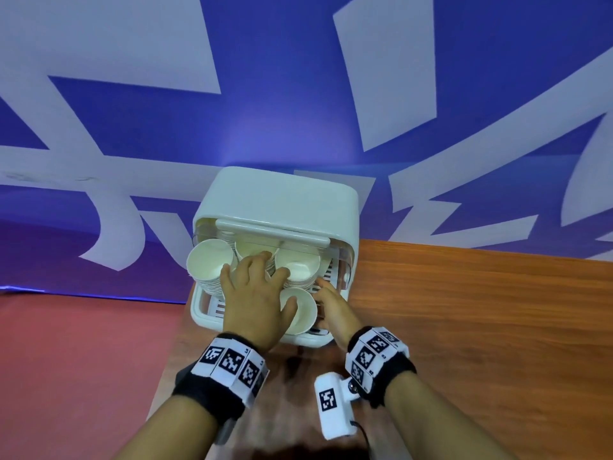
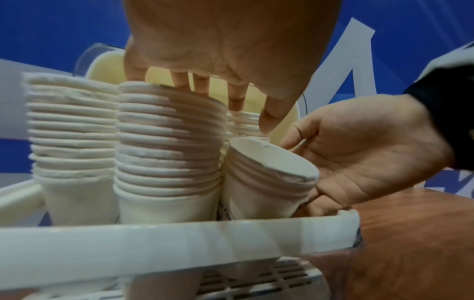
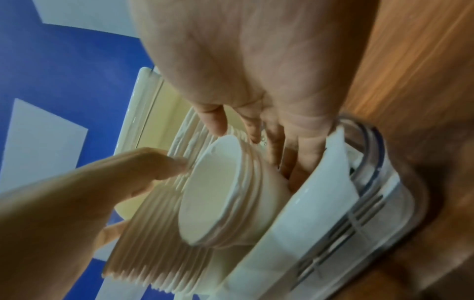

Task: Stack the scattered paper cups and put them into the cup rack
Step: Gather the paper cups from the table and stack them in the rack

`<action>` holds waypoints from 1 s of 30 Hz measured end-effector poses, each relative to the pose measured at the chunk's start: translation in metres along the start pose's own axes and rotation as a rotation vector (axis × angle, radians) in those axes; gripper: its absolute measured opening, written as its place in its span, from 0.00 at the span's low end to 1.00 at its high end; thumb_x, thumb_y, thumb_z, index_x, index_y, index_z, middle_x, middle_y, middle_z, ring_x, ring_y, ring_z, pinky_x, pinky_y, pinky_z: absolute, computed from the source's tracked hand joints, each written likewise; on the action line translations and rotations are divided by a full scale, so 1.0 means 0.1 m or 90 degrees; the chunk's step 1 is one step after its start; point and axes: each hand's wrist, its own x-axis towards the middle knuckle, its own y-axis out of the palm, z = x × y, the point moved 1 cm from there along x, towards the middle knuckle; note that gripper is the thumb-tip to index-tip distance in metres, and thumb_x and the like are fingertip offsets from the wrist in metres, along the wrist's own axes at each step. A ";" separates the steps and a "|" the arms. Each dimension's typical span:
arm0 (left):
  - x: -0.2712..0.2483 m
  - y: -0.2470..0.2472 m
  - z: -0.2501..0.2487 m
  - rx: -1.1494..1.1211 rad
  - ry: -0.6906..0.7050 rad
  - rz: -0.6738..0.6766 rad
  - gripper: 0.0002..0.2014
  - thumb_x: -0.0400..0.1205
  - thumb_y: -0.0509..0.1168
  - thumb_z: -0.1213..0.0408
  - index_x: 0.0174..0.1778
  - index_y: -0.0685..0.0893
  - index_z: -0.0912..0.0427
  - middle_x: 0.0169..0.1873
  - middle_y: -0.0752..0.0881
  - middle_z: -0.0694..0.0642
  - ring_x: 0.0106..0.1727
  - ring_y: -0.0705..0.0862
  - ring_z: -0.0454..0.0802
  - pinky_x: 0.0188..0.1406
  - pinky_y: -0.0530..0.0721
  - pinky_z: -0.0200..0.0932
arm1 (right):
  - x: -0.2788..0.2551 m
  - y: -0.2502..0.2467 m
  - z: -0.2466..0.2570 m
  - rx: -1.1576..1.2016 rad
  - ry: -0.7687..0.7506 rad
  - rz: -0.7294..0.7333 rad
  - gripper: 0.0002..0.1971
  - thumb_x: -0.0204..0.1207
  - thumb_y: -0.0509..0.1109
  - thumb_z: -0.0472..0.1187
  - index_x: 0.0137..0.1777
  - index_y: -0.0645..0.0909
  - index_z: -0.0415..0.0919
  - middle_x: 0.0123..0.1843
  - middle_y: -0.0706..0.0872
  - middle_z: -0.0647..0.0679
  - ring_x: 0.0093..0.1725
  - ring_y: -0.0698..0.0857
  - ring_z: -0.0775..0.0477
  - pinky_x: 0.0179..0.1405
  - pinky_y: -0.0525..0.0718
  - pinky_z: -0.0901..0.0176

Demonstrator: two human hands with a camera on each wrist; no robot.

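Observation:
The white cup rack [image 1: 205, 313] stands with its lid raised at the table's far left corner. Inside are tall stacks of paper cups [image 1: 207, 263] and a short stack [image 1: 300, 310] at the front right, tilted. My left hand [image 1: 265, 283] hovers over the stacks with straight, spread fingers; its fingertips touch the top of a tall stack [image 2: 166, 152] and its thumb is at the short stack's [image 2: 269, 178] rim. My right hand [image 1: 326, 293] lies flat against that stack's right side, its fingers [image 3: 305, 146] straight between the cups [image 3: 225, 194] and the rack wall [image 3: 320, 192].
The rack sits on a wooden table [image 1: 464, 310] that stretches away to the right. Left of the table edge is red floor [image 1: 83, 343]. A blue and white banner wall [image 1: 298, 94] rises right behind the rack.

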 end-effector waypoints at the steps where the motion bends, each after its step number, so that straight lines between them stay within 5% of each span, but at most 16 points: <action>1: 0.00 -0.01 0.00 -0.001 0.000 -0.013 0.17 0.65 0.67 0.46 0.45 0.84 0.52 0.58 0.79 0.61 0.60 0.71 0.61 0.63 0.70 0.68 | -0.01 0.02 0.02 0.024 0.003 -0.005 0.18 0.72 0.60 0.42 0.58 0.79 0.62 0.60 0.86 0.49 0.60 0.85 0.45 0.64 0.81 0.44; 6: 0.06 -0.04 -0.08 0.041 0.070 -0.024 0.19 0.71 0.55 0.47 0.36 0.85 0.56 0.49 0.80 0.56 0.47 0.74 0.57 0.47 0.68 0.52 | 0.04 0.09 0.00 0.136 -0.009 -0.067 0.14 0.76 0.59 0.37 0.59 0.78 0.44 0.59 0.79 0.50 0.54 0.82 0.50 0.50 0.80 0.56; 10: 0.16 -0.07 -0.21 0.113 0.097 0.089 0.20 0.82 0.50 0.46 0.55 0.81 0.54 0.55 0.81 0.49 0.63 0.72 0.52 0.58 0.67 0.50 | -0.06 0.13 -0.02 0.184 -0.028 -0.066 0.20 0.78 0.53 0.29 0.67 0.73 0.42 0.56 0.83 0.50 0.54 0.82 0.55 0.52 0.80 0.63; 13: 0.25 -0.05 -0.32 0.119 0.061 0.109 0.18 0.83 0.50 0.46 0.55 0.78 0.53 0.52 0.84 0.50 0.61 0.75 0.52 0.59 0.66 0.52 | -0.11 0.13 -0.06 0.207 -0.049 -0.068 0.21 0.79 0.48 0.27 0.68 0.70 0.40 0.62 0.82 0.45 0.59 0.81 0.52 0.59 0.80 0.60; 16: 0.33 -0.02 -0.39 0.138 0.009 0.133 0.16 0.80 0.53 0.44 0.49 0.78 0.51 0.41 0.86 0.50 0.53 0.79 0.52 0.58 0.65 0.52 | -0.15 0.11 -0.06 0.215 -0.064 -0.070 0.21 0.69 0.56 0.37 0.63 0.73 0.47 0.62 0.82 0.48 0.62 0.79 0.51 0.67 0.76 0.51; 19: 0.40 0.03 -0.41 0.138 -0.025 0.117 0.14 0.77 0.59 0.44 0.45 0.80 0.49 0.38 0.86 0.49 0.52 0.80 0.52 0.58 0.64 0.51 | -0.18 0.11 -0.09 0.218 -0.065 -0.069 0.29 0.58 0.55 0.40 0.63 0.73 0.49 0.64 0.80 0.50 0.64 0.77 0.53 0.67 0.74 0.55; 22: 0.44 0.06 -0.40 0.122 -0.030 0.099 0.14 0.77 0.61 0.44 0.44 0.81 0.50 0.38 0.86 0.50 0.52 0.80 0.52 0.59 0.64 0.50 | -0.21 0.07 -0.11 0.213 -0.047 -0.064 0.27 0.61 0.56 0.39 0.63 0.72 0.52 0.70 0.78 0.49 0.69 0.75 0.50 0.68 0.74 0.52; 26: 0.40 0.01 -0.32 0.078 0.049 0.037 0.14 0.74 0.65 0.42 0.38 0.82 0.50 0.31 0.85 0.52 0.43 0.82 0.53 0.53 0.67 0.50 | -0.23 -0.05 -0.06 0.176 -0.063 -0.059 0.18 0.80 0.52 0.30 0.64 0.72 0.49 0.58 0.84 0.54 0.57 0.82 0.58 0.50 0.79 0.63; 30: 0.27 -0.04 -0.22 0.075 0.146 -0.021 0.20 0.59 0.80 0.44 0.22 0.78 0.52 0.13 0.75 0.51 0.22 0.77 0.53 0.39 0.74 0.49 | -0.22 -0.07 -0.02 0.127 -0.079 -0.072 0.23 0.76 0.59 0.44 0.72 0.67 0.51 0.70 0.76 0.50 0.69 0.76 0.51 0.68 0.76 0.50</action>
